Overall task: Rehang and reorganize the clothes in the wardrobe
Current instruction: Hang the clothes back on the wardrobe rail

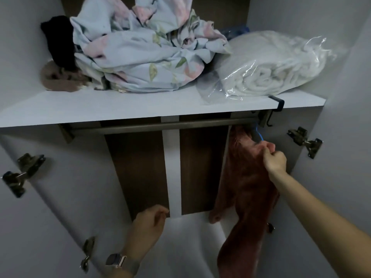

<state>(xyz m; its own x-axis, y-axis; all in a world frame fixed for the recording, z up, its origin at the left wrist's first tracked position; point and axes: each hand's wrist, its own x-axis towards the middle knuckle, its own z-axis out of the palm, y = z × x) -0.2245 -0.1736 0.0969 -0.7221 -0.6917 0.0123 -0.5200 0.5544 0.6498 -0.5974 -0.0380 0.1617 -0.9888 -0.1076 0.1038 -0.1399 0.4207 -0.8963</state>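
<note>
One reddish-brown garment point(247, 177) hangs long axis vertical from a blue hanger point(259, 135) at the far right end of the single rail point(140, 127), directly at the right hand point(274, 157), which pinches its upper edge. The left hand point(148, 219) hangs low and well apart, fingers loosely curled, holding nothing. Shelf point(120, 105) above: one floral bundle point(140, 51), one bagged white blanket point(275, 71), one black item point(60, 43).

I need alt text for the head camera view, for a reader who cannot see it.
A right hand grips a reddish garment hanging at the right end of a wardrobe rail. The left hand hangs loosely curled below. Bedding sits on the shelf above.
</note>
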